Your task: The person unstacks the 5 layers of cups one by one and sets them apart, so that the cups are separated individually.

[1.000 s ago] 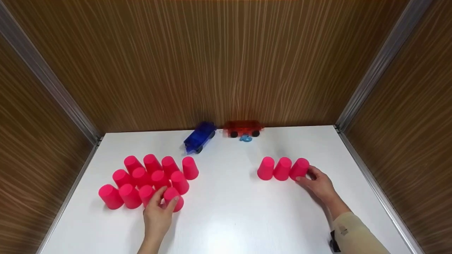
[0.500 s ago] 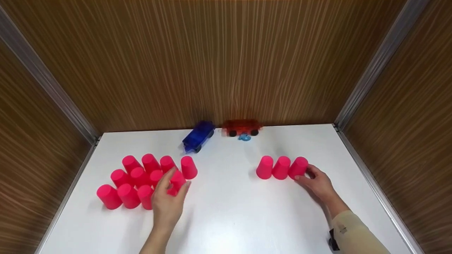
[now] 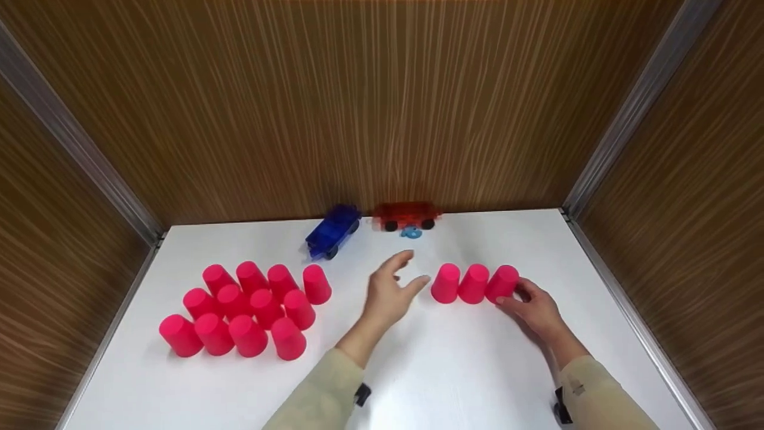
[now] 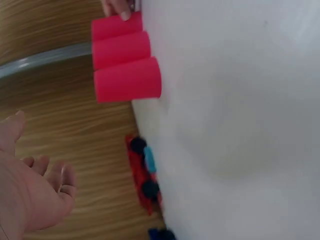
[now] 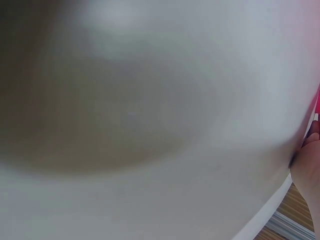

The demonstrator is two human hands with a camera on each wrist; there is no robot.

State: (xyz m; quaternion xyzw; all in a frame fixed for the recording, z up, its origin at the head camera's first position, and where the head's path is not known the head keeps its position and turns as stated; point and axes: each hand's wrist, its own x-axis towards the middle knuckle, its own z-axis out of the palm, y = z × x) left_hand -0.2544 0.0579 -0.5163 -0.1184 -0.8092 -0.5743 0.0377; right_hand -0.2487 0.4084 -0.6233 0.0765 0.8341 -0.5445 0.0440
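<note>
Three bright pink cups stand upside down in a row on the right of the white table. My right hand holds the rightmost cup low down, thumb in front and fingers at its right side. My left hand holds nothing; its thumb and fingers are spread apart just left of the row's leftmost cup. In the left wrist view that hand shows its palm, beside the three cups. The right wrist view has only an edge of my right hand.
Several more upturned pink cups stand in three rows on the left. A blue toy car and a red toy car sit by the back wall, with a small light-blue item before the red one. Wood-grain panels enclose the table.
My left hand has let go of the front right cup of the left group, risen over the group and moved right to beside the row of three. My right hand stays at its cup.
</note>
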